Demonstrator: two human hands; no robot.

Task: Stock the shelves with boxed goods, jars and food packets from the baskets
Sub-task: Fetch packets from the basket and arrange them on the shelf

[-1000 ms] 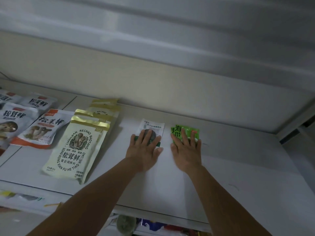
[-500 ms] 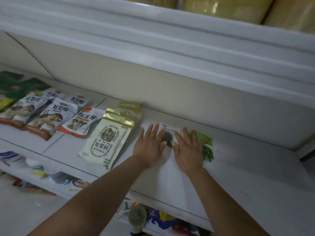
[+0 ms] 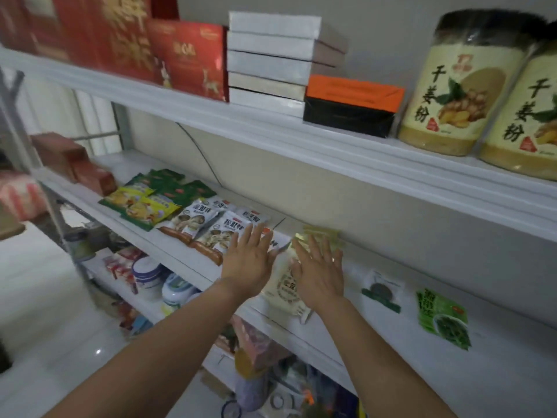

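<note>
We see both hands spread flat, fingers straight and a little apart, holding nothing. The left hand (image 3: 248, 260) and the right hand (image 3: 319, 273) are side by side over the shelf (image 3: 376, 333). We judge that they are flat like this to smooth the packets down and make the row straight. The cream packet (image 3: 284, 289) lies flat under and between the two hands, its lower end toward the wrists, at the shelf edge. We cannot tell if the palms touch it or are just above it. The mushroom packets (image 3: 208, 227) begin just left of the left hand. The white packet (image 3: 381, 289) lies near the right hand on its right side, and the green packet (image 3: 443, 318) lies further right.
</note>
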